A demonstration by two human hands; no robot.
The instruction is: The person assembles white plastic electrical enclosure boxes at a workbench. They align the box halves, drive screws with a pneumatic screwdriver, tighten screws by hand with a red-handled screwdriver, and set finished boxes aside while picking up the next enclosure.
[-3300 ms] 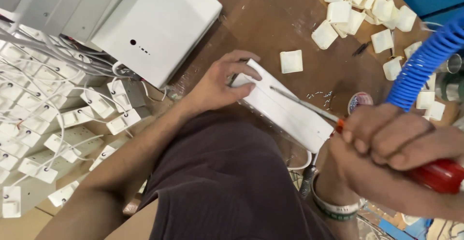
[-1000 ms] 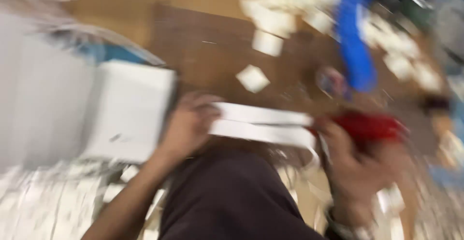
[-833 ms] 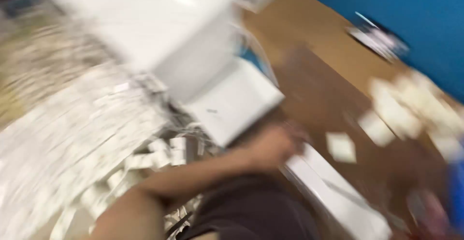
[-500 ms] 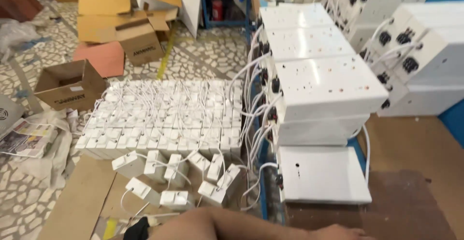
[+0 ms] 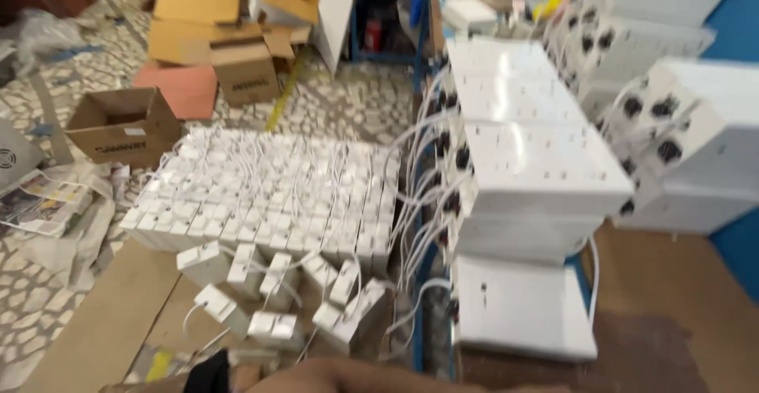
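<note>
View swings off workbench toward floor; forearm alone at bottom edge, fingers out of frame, grip untellable. Wired white modules lie in rows; white boxes stacked.

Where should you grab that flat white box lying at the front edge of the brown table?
Probably by its two long side edges, coming down from above. The flat white box lies flat and alone on the table, with its top bare. A stack of white boxes crowds its far end, so the near end is the freer approach.
</note>
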